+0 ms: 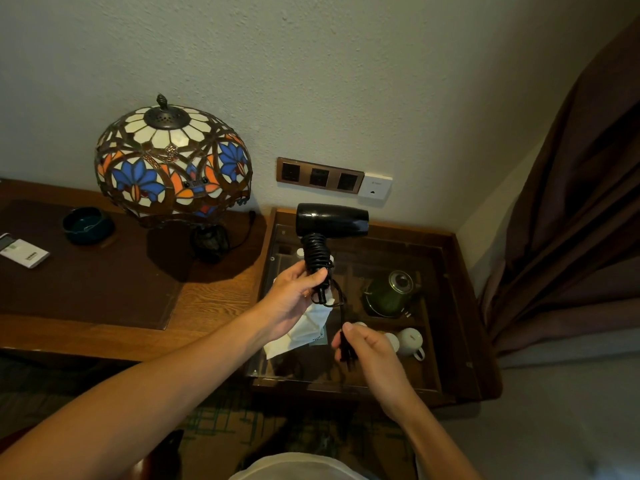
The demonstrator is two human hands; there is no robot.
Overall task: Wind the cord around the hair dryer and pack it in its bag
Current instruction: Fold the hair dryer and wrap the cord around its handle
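Note:
A black hair dryer [332, 221] is held upright above the glass-topped side table, its barrel pointing right. Black cord [316, 252] is wound in several turns round its handle. My left hand [294, 294] grips the bottom of the handle over the coils. A short free length of cord hangs down to my right hand [369, 348], which pinches the plug [346, 351] just below and to the right. A white cloth bag [304, 329] lies flat on the glass under my left hand, partly hidden by it.
A stained-glass lamp [173, 161] stands on the wooden desk [214, 299] at left, with a dark bowl [88, 225] and a white card [24, 252]. Wall sockets [320, 176] sit behind. Under the table's glass [391, 258] are a green kettle [391, 294] and white cups [410, 341]. A brown curtain [571, 220] hangs right.

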